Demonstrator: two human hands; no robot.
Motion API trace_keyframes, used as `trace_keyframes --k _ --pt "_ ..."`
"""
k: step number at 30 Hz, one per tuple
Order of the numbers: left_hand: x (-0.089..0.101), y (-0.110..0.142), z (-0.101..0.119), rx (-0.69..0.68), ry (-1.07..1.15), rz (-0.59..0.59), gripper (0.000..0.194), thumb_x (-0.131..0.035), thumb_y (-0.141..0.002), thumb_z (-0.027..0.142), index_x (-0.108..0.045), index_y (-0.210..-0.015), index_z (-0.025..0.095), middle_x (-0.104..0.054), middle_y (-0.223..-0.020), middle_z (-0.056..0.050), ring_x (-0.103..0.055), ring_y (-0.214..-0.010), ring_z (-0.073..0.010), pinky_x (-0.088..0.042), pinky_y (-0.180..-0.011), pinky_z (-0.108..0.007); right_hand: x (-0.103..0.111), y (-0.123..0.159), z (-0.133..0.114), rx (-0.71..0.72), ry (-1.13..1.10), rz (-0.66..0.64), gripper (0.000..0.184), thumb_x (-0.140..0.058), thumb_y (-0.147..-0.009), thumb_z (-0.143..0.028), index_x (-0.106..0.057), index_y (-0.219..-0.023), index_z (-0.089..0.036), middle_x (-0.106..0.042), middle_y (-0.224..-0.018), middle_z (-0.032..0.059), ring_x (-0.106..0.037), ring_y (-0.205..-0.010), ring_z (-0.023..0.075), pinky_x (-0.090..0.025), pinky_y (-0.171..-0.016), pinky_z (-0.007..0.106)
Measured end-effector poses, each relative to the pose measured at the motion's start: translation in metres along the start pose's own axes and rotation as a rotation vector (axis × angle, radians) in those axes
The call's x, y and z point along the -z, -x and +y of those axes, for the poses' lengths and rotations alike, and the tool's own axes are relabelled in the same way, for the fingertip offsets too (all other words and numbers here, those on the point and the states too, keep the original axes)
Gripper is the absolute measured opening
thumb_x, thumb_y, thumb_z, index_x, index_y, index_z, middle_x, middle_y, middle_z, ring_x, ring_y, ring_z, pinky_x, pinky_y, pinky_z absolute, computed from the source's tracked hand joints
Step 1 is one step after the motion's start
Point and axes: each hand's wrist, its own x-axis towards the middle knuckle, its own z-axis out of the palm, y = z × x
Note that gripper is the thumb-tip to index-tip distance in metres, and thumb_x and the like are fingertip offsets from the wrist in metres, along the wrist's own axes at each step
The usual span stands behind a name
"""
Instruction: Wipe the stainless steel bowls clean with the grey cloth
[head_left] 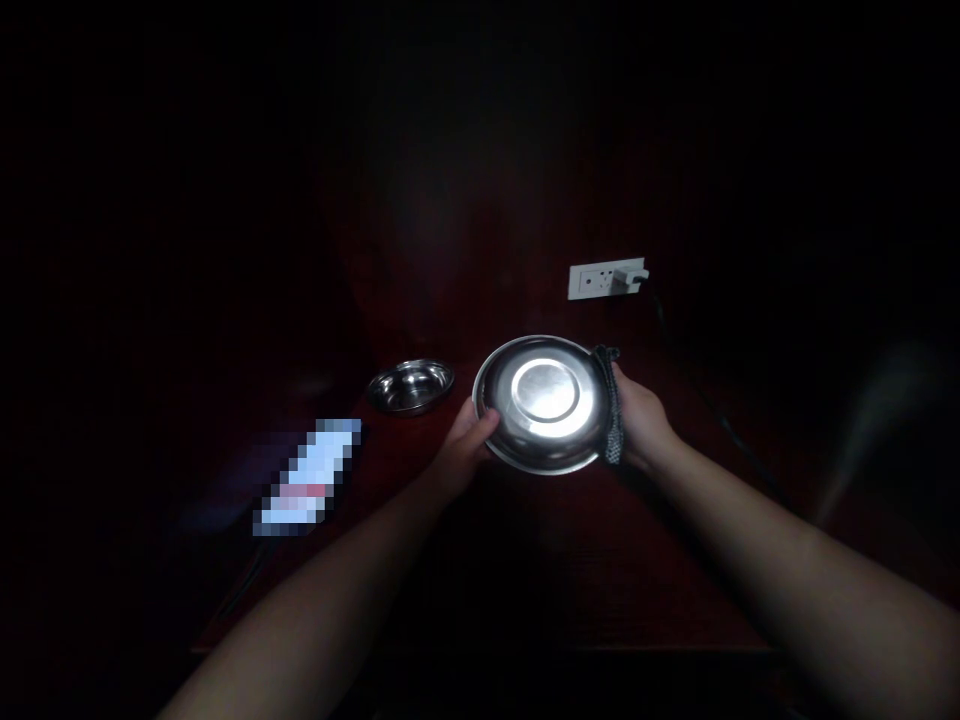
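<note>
My L hand (pixel 469 442) clamps the bowl (pixel 546 398) over the table (pixel 600 575); R hand (pixel 646 415) pinches cloth (pixel 612 405) on its opp. edge; prob. mid-wipe, tho too dim to be sure; 2nd bowl (pixel 411 388) sits apart.

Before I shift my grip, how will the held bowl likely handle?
The bowl looks like polished metal, so it is probably stiff and hard to break. Its glossy surface may slip in the left hand; the textured cloth at the right hand might add grip. Its round outline suggests it could roll if dropped on edge.
</note>
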Motion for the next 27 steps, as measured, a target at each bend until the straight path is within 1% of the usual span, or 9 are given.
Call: trace_keyframes --k 3,6,9,12,19,27 --pt "0.0016 -0.0010 -0.0011 0.000 -0.005 0.010 0.054 -0.062 -0.077 0.045 -0.048 -0.124 0.024 -0.062 -0.110 -0.006 -0.062 -0.084 -0.0190 -0.049 -0.066 -0.028 0.0005 -0.0013 0.0004 -0.030 -0.011 -0.019 0.040 -0.069 -0.067 -0.055 -0.065 -0.071 -0.015 -0.066 -0.060 0.0008 -0.060 -0.059 0.0150 -0.047 -0.056 0.025" --pt "0.0026 -0.0020 -0.0010 -0.008 -0.006 0.029 0.051 -0.062 -0.077 0.045 -0.051 -0.121 0.022 -0.063 -0.108 -0.006 -0.061 -0.090 -0.0209 -0.048 -0.071 -0.029 0.0010 -0.0017 0.0002 -0.037 0.001 -0.018 0.039 -0.070 -0.068 -0.053 -0.066 -0.075 -0.015 -0.067 -0.060 0.0009 -0.060 -0.059 0.0147 -0.047 -0.055 0.025" --pt "0.0041 -0.0039 -0.0006 -0.041 -0.006 0.049 0.046 -0.063 -0.078 0.044 -0.055 -0.117 0.020 -0.064 -0.100 -0.005 -0.060 -0.091 -0.0205 -0.045 -0.076 -0.029 0.0012 -0.0008 -0.0001 -0.036 0.015 -0.034 0.040 -0.070 -0.069 -0.052 -0.067 -0.079 -0.014 -0.067 -0.060 0.0011 -0.060 -0.058 0.0146 -0.048 -0.057 0.025" --pt "0.0060 -0.0059 -0.0002 -0.076 -0.026 0.067 0.042 -0.062 -0.078 0.044 -0.059 -0.111 0.018 -0.065 -0.092 -0.004 -0.059 -0.086 -0.0188 -0.044 -0.078 -0.029 0.0014 0.0003 -0.0003 -0.051 0.040 -0.058 0.041 -0.069 -0.070 -0.052 -0.068 -0.081 -0.013 -0.068 -0.061 0.0020 -0.061 -0.059 0.0155 -0.048 -0.058 0.026" --pt "0.0051 -0.0072 0.0026 -0.093 -0.046 0.099 0.041 -0.062 -0.077 0.046 -0.062 -0.106 0.017 -0.066 -0.090 -0.004 -0.059 -0.082 -0.0190 -0.043 -0.078 -0.030 0.0008 0.0022 -0.0019 -0.055 0.083 -0.071 0.039 -0.069 -0.069 -0.052 -0.069 -0.076 -0.014 -0.068 -0.059 0.0030 -0.063 -0.064 0.0178 -0.049 -0.060 0.027" --pt "0.0051 -0.0073 0.0028 -0.086 -0.080 0.117 0.041 -0.061 -0.077 0.048 -0.063 -0.104 0.017 -0.066 -0.090 -0.003 -0.058 -0.080 -0.0177 -0.043 -0.075 -0.029 -0.0003 0.0037 -0.0039 -0.036 0.128 -0.103 0.039 -0.067 -0.070 -0.054 -0.068 -0.073 -0.015 -0.068 -0.059 0.0033 -0.064 -0.065 0.0181 -0.050 -0.060 0.027"
